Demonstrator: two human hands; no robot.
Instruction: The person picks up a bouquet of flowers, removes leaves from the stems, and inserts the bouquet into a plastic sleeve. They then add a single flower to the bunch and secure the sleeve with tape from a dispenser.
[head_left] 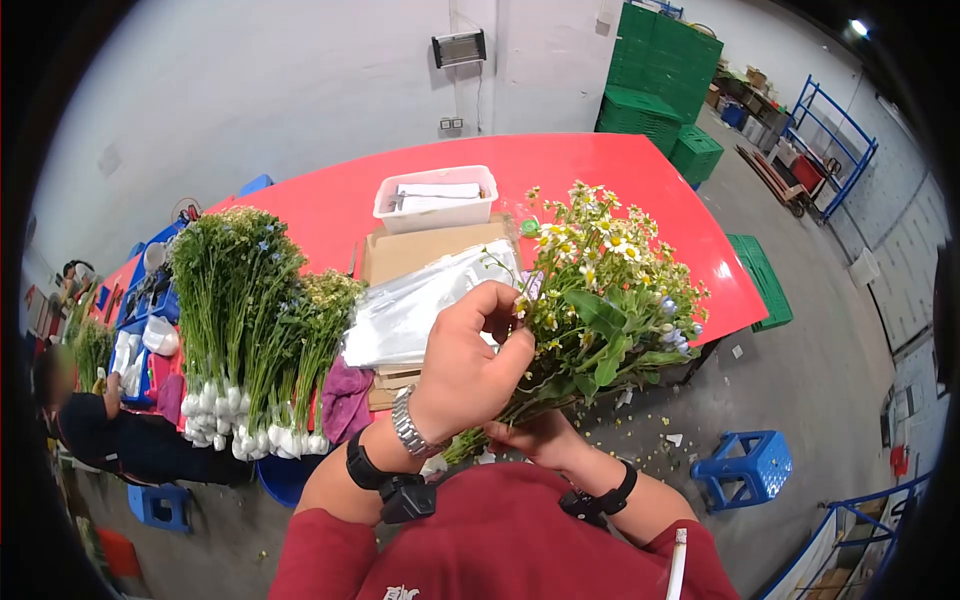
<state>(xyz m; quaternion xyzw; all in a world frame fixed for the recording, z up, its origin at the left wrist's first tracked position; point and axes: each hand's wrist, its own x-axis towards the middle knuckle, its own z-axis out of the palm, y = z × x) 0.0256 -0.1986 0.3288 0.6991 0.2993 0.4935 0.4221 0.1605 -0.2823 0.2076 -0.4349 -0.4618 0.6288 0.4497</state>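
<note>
A loose bunch of flowers [610, 300], with small white-and-yellow daisy-like blooms, a few pale blue ones and broad green leaves, leans to the right in front of me. My right hand [540, 438] is wrapped round its stems from below, partly hidden by the leaves. At the bunch's left edge is my left hand [475, 355], thumb and forefinger brought together in a pinch. What lies between those fingertips is too small to make out. Clear plastic sleeves [420, 310] lie flat just beyond my left hand, on cardboard [400, 258].
Tied flower bundles [240, 300] with white-wrapped stem ends lie left on the red table [330, 190], beside a purple cloth [346, 398]. A white bin [437, 212] stands behind the sleeves. A blue stool [742, 468] is at right; a person [125, 425] works far left.
</note>
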